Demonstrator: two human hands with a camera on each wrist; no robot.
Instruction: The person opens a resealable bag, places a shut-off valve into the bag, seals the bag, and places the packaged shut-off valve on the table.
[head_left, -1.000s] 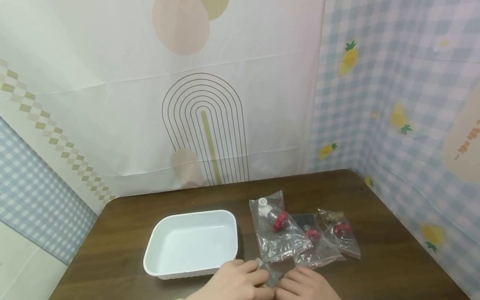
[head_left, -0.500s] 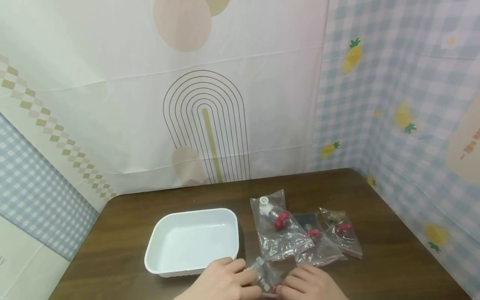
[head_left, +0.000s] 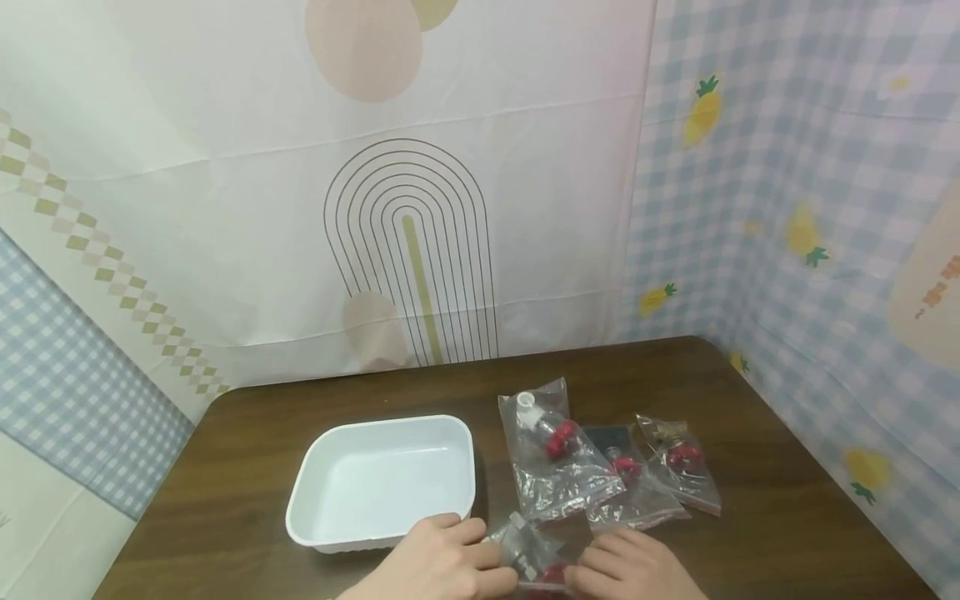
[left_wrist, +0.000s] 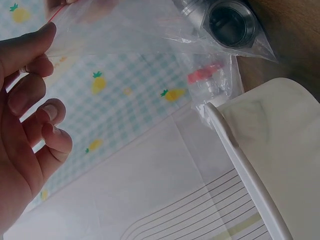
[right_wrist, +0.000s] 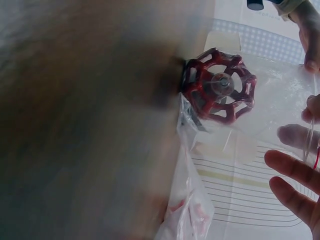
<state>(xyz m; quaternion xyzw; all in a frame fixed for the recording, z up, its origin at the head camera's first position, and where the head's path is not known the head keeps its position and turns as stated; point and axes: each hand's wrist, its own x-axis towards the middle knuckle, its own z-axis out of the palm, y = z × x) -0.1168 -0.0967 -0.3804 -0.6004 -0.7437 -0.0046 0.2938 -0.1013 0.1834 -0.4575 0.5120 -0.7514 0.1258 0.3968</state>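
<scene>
Between my two hands is a clear zip bag (head_left: 507,540) holding a metal valve with a red handwheel (right_wrist: 223,84). In the left wrist view, my left hand (left_wrist: 22,100) pinches the bag's red-lined top edge between thumb and index finger, its other fingers loosely curled. The valve's round metal opening (left_wrist: 231,24) shows through the plastic there. My right hand (head_left: 633,565) grips the same edge from the other side; in the right wrist view some of its fingers (right_wrist: 292,167) spread below the edge. The head view's lower border cuts off the bag's near side.
A white tray (head_left: 306,508) stands left of the bag, close beside my left hand. Behind the hands lie several bagged valves with red handles, including a bag with a white fitting (head_left: 528,412) and a bag at the right (head_left: 697,483). The brown table (head_left: 772,533) meets patterned cloth walls.
My hands have drawn apart, the left moving leftward and the right slightly rightward. More of the bag and its red handwheel now shows between them. The tray and other bags stay put.
</scene>
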